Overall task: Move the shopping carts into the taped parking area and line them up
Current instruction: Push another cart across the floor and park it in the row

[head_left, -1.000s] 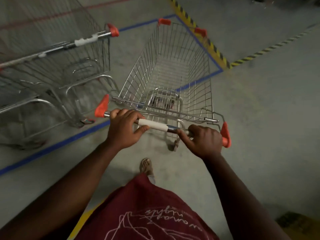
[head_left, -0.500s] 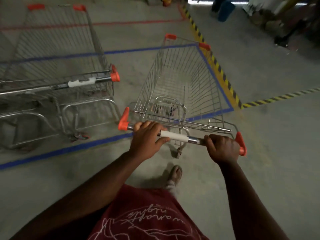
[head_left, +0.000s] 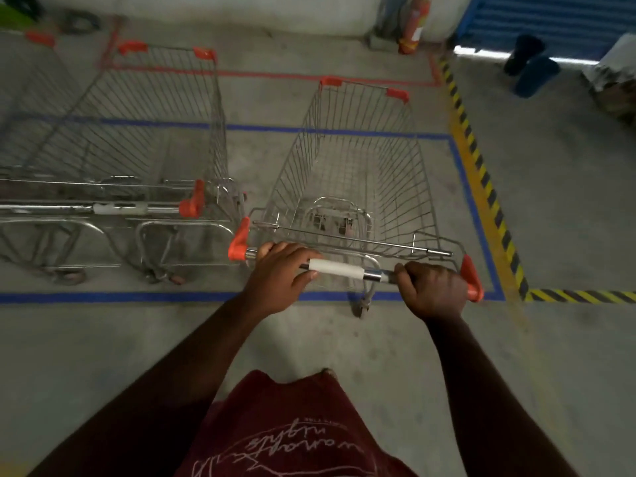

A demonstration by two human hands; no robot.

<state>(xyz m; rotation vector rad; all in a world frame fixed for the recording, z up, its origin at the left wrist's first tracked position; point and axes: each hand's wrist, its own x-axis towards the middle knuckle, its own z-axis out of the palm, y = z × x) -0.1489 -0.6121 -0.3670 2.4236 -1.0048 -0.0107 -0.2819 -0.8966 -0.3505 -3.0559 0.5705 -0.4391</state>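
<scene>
Head view, left hand (head_left: 280, 277) and right hand (head_left: 432, 290) both still clamped round the cart handle (head_left: 339, 269), cart (head_left: 347, 187) now squarer than before, basket inside the blue tape (head_left: 120, 297), rear wheel on the near line, parked cart (head_left: 137, 160) just beside its left.

held cart (head_left: 358, 173) right of parked carts (head_left: 137, 160)

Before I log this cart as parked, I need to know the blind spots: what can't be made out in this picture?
Head view only:
- Held cart: front wheels hidden beneath its basket, so their place against the blue tape is unknown.
- Handle bar: partly covered by the left hand and right hand.
- Parked carts: cut off by the left edge; count unclear.
- Shirt print: upside down, illegible.
</scene>
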